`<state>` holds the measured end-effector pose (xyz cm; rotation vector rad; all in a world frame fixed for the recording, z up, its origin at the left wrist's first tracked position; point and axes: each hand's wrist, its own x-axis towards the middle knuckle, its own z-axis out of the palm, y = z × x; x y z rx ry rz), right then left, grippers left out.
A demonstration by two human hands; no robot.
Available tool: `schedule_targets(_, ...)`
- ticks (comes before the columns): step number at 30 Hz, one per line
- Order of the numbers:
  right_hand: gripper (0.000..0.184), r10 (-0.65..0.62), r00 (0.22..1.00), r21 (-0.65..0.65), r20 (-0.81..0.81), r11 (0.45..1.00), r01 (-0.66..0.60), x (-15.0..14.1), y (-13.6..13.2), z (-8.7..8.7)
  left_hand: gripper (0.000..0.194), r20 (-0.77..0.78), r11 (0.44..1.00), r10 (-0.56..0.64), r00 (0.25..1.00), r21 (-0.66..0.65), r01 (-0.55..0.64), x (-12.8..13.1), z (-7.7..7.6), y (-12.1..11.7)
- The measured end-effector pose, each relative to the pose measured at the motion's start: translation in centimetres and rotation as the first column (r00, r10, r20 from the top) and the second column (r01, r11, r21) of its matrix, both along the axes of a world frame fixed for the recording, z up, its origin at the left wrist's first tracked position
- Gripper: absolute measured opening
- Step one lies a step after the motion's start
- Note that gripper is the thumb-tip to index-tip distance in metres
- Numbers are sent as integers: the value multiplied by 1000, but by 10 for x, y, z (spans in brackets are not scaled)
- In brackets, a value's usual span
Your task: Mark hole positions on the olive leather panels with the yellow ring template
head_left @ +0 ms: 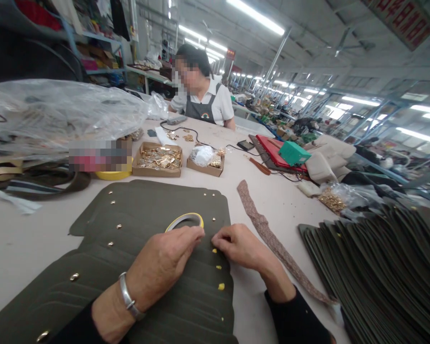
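Note:
A stack of dark olive leather pieces with gold studs lies fanned out on the table in front of me. My left hand rests on the stack, its fingers closed on a thin yellow tape roll. My right hand is beside it, fingers pinched at the right edge of a piece, where small yellow tape bits are stuck in a row. What the right fingers pinch is too small to make out.
A second pile of olive pieces fills the right side. A patterned strip lies between the piles. Two cardboard boxes of gold hardware stand behind, with a plastic-covered heap at the left. A co-worker sits across the table.

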<state>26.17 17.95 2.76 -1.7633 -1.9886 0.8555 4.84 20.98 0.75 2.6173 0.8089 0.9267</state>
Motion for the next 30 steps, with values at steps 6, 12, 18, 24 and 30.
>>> schedule_targets(6,19,116,959,419,-260,908,4,-21,-5,8,25,121,998,36,992,48,-42,-1,5,-2)
schedule_targets(12,18,155,967,550,-200,835,-20,-29,-6,8,46,32,997,75,997,-27,-75,0,2,-4)
schedule_targets(18,15,180,979,552,-101,829,-95,-28,-6,4,42,-43,992,77,996,-99,-81,0,-1,-5)
schedule_targets(24,14,120,993,668,0,739,-89,-33,-8,-12,20,-95,980,74,993,-179,-90,-1,2,-5)
schedule_targets(30,17,47,997,812,-56,583,18,-39,0,-30,22,-80,991,38,996,-123,-48,-5,-12,2)
